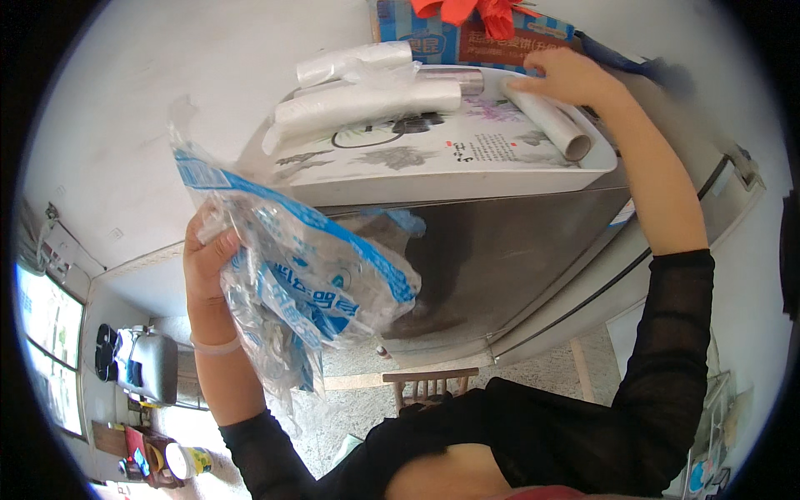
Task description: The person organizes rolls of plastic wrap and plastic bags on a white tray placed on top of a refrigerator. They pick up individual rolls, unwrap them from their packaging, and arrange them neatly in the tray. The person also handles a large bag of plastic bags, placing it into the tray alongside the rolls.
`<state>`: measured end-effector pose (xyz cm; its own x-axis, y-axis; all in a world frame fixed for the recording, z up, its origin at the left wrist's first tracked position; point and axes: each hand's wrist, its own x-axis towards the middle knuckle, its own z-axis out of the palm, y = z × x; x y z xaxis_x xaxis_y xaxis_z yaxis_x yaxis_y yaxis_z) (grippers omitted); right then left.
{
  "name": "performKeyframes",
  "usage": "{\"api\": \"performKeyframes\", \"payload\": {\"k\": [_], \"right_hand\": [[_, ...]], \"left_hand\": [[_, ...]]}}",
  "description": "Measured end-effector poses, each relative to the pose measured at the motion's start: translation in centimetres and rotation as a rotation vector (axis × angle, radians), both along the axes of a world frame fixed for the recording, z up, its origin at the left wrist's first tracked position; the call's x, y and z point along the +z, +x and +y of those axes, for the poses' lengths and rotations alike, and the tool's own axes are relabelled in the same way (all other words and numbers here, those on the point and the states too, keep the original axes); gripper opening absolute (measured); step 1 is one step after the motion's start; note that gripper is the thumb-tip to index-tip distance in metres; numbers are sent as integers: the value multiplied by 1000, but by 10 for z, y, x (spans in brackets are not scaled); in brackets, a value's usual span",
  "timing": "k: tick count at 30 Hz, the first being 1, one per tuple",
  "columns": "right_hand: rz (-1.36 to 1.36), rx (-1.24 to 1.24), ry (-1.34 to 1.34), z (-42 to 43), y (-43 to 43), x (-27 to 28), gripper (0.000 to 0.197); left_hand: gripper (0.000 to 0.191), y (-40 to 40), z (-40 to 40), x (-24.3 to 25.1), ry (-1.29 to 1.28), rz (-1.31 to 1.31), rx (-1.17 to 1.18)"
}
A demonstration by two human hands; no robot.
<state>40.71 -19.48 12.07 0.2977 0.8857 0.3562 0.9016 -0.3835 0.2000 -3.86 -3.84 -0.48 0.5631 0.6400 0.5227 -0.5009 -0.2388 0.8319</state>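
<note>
My left hand [212,256] grips a crumpled clear plastic bag [350,275] with blue printing, held up in front of the appliance. My right hand [572,78] reaches over the back right of a white serving tray [450,184] with an ink-painting pattern. Its fingers are apart and hold nothing. The thumb side is close above the far end of a roll of clear film [547,122]; whether they touch, I cannot tell. Two rolls of thin white plastic bags [369,106] lie at the tray's left, with a silvery roll [459,81] partly hidden behind them.
The tray rests on a dark, glossy appliance [487,262]. Behind it stands a blue printed carton [431,44] with red material [475,15] on top. A black cable [581,294] runs along the right. Below are a wooden chair [431,378] and, at left, a white bucket [184,461].
</note>
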Motion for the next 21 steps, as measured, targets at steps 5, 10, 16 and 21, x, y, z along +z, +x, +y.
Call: {"api": "performKeyframes", "payload": {"k": [5,10,16,21], "right_hand": [[245,272,103,-11,-31,7,50],[397,534,158,2,-57,11,43],[861,541,200,-10,-114,41,45],[1061,878,408,-6,-112,23,65]], "left_hand": [[41,-17,5,7,21,-326,587],[42,-25,-13,84,343,-381,859],[44,38,-7,149,455,-250,922],[46,107,-1,160,295,-76,876]]}}
